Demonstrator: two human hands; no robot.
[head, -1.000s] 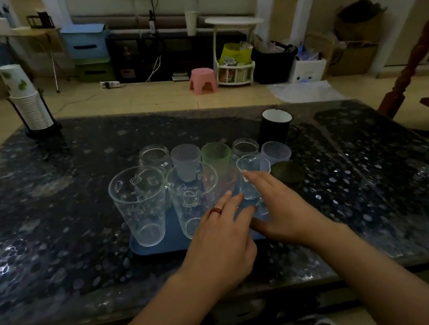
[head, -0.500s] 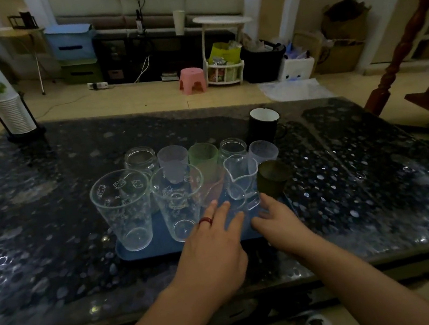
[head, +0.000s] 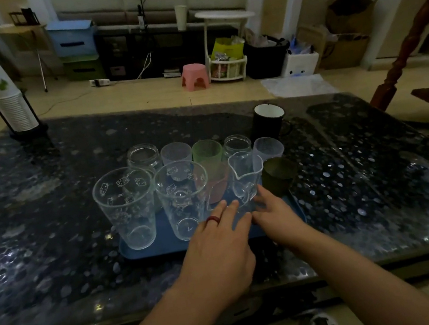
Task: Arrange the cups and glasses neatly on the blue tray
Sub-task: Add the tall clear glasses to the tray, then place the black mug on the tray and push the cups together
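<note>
A blue tray (head: 154, 250) lies on the dark table and carries several cups. Two tall clear printed glasses (head: 127, 205) (head: 183, 196) stand in its front row, beside a pink cup (head: 215, 183) and a clear spouted glass pitcher (head: 247, 178). Behind them stand a glass jar (head: 143, 157), a frosted cup (head: 176, 153), a green cup (head: 207, 150), a second jar (head: 237, 144) and a small clear cup (head: 267, 147). A dark olive cup (head: 277, 174) sits at the tray's right end. My left hand (head: 219, 246), wearing a red ring, and my right hand (head: 276, 214) lie flat with fingertips at the pitcher's base.
A black mug (head: 268, 120) stands on the table just behind the tray's right corner. A stack of paper cups in a black holder (head: 10, 102) is at the table's far left corner. The table's front edge (head: 175, 310) runs under my forearms.
My right hand has drawn back from over the pitcher toward the tray's front edge, uncovering the pitcher. The left hand stays in front of the tray.
</note>
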